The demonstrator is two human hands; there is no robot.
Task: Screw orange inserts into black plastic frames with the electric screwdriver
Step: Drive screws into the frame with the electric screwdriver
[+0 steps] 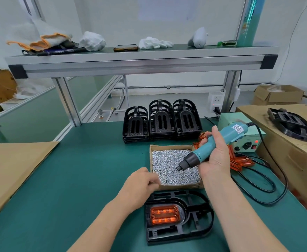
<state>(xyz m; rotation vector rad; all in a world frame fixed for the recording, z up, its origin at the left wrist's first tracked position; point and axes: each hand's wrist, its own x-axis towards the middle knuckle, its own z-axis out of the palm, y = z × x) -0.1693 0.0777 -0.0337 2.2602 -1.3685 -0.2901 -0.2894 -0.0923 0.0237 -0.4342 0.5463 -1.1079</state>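
The step in hand looks like loading a screw. The right hand [216,157] has its fingers wrapped round the teal electric screwdriver with a black nose [220,142], and the bit points down and left into the shallow cardboard box of small silver screws [170,146]. The left hand [140,184] rests at the box's near left corner with its fingers curled. Whether they pinch a screw cannot be told. The black plastic frame [200,215] lies flat at the near edge of the green mat, just this side of the box, with a translucent orange insert [164,214] seated in its left part. The next move probably calls for carrying a screw on the bit to a hole beside the insert and driving it upright. Beyond the box stand stacked black frames [161,124]. To the right lie spare orange inserts [240,161], a pale green power unit [240,135] and its looping black cable [269,188], which could drag on the tool.
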